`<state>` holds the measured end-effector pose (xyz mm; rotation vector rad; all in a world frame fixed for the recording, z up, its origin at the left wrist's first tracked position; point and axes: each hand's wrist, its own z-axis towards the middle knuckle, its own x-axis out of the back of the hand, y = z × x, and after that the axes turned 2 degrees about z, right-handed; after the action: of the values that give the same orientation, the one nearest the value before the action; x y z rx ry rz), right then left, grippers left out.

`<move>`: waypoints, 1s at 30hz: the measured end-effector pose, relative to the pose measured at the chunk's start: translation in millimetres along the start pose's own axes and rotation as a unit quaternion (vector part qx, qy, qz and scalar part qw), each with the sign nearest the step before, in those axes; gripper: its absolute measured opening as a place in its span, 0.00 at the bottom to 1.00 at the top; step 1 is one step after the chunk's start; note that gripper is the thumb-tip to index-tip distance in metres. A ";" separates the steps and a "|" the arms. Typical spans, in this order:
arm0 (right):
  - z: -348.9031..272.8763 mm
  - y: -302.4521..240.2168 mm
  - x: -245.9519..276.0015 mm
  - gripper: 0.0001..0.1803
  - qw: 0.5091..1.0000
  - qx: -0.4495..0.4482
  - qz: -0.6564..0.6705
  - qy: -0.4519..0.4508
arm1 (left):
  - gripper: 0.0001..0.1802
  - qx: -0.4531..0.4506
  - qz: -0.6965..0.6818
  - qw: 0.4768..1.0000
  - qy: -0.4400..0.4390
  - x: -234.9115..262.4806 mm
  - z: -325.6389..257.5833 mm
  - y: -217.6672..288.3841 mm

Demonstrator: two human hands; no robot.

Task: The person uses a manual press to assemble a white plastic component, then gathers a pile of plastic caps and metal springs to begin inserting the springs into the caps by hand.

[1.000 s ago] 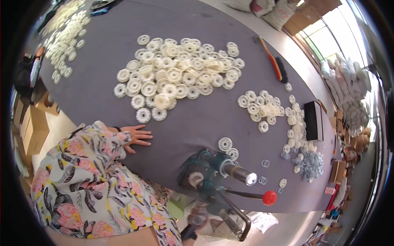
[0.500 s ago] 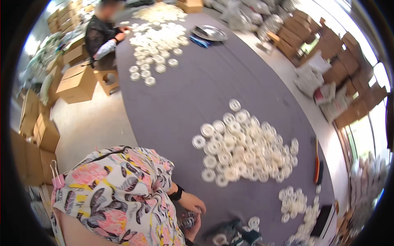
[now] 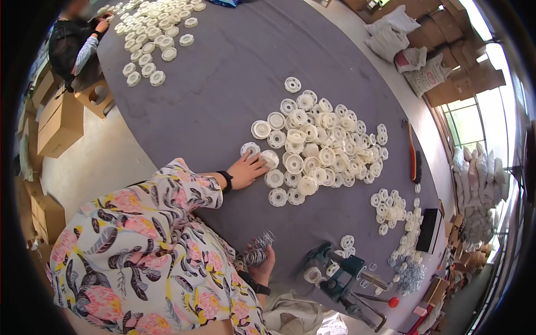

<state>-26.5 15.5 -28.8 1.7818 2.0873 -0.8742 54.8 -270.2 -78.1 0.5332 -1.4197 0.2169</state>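
Note:
My left hand (image 3: 245,172) reaches over the table with its fingers spread, fingertips on a white plastic wheel (image 3: 269,160) at the near left edge of a heap of such wheels. Another white wheel (image 3: 249,149) lies just beyond those fingers. Closer to my body, my right hand (image 3: 264,269) is turned palm up, its fingers curled around a loose bunch of thin metal wire rings (image 3: 257,252). To the right of that hand stands a dark green hand press (image 3: 349,271) with a red-knobbed lever.
The grey-covered table (image 3: 223,95) carries a smaller group of wheels (image 3: 389,206), a pile of wire rings (image 3: 410,276), a black box (image 3: 429,230) and an orange-handled brush (image 3: 414,156). Across at far left, a person (image 3: 72,44) sits by more wheels (image 3: 156,28).
My left hand has left my right hand's side and moved out to the wheel heap. My right hand still holds the rings, now more exposed. The view has shifted, showing more of the press.

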 end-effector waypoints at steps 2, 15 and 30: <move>-3.5 5.5 -0.5 0.24 0.999 0.014 0.014 0.028 | 0.29 -0.043 0.016 0.999 0.016 5.8 -7.3 0.7; 6.5 20.9 -8.2 0.26 1.000 0.001 0.018 0.026 | 0.12 0.045 -0.272 0.952 0.133 23.8 14.1 -5.5; 28.7 7.4 -36.8 0.23 1.000 -0.009 0.007 0.020 | 0.27 -0.211 -0.073 0.974 -0.049 11.5 52.3 34.9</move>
<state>-16.8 -30.6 -32.9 1.8167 2.0990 -0.8199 -5.1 -266.7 -56.2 0.2966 -1.4621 -0.2300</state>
